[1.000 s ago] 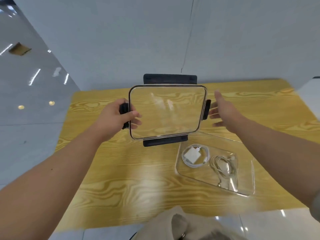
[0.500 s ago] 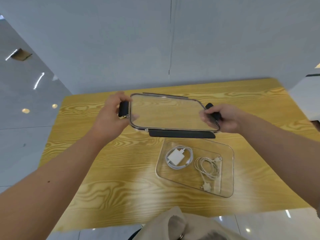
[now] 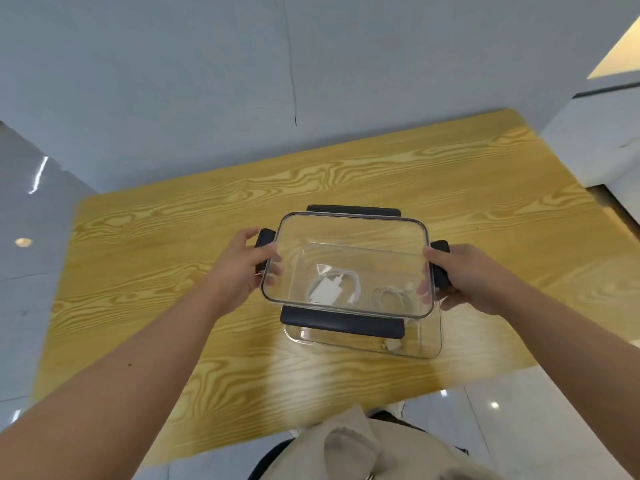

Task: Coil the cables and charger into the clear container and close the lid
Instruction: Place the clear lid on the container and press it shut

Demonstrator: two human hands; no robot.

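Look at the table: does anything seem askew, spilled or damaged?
Nothing is spilled or damaged. The lid, held by the left hand and right hand, hangs offset above the container, not yet seated. The charger and cable lie inside.

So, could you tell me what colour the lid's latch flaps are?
Dark navy, nearly black, on the clear lid; the head view shows them.

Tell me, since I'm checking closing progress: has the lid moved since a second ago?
Yes. The lid came toward the person and down, now over the container on the table.
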